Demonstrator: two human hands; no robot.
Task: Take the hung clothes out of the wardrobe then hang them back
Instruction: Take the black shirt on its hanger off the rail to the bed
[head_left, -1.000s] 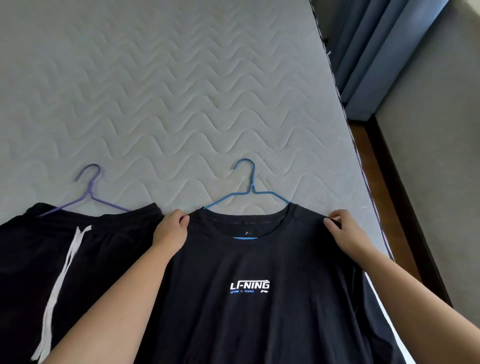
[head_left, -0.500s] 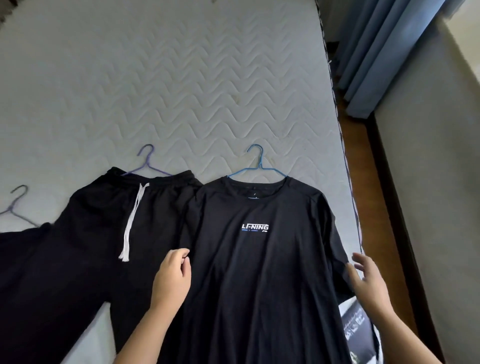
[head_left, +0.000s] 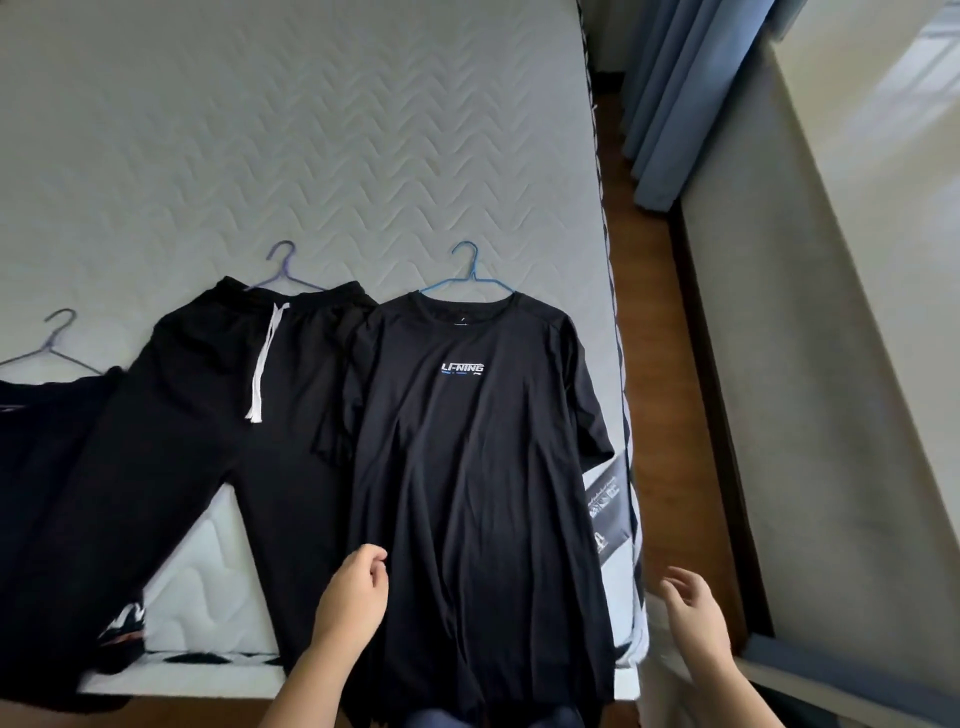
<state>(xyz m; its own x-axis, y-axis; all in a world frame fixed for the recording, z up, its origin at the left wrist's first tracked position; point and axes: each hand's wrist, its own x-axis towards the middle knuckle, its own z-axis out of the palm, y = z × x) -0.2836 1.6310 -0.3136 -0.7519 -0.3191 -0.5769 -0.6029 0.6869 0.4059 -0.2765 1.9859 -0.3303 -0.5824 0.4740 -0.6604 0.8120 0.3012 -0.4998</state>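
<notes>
A bare quilted mattress (head_left: 311, 130) is spread wide. Black trousers (head_left: 208, 415) and a black T-shirt (head_left: 467, 441) are laid flat on it, side by side, each on its hanger, purple (head_left: 283, 270) and blue (head_left: 470, 273). The left hand (head_left: 353, 597) is held loosely curled over the shirt's lower edge; the right hand (head_left: 693, 608) is seen open, off the mattress edge, nothing gripped.

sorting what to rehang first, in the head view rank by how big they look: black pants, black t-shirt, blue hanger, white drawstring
1. black pants and black t-shirt: look alike in area, so no ranking between them
2. white drawstring
3. blue hanger, though the shirt hides part of it
</notes>
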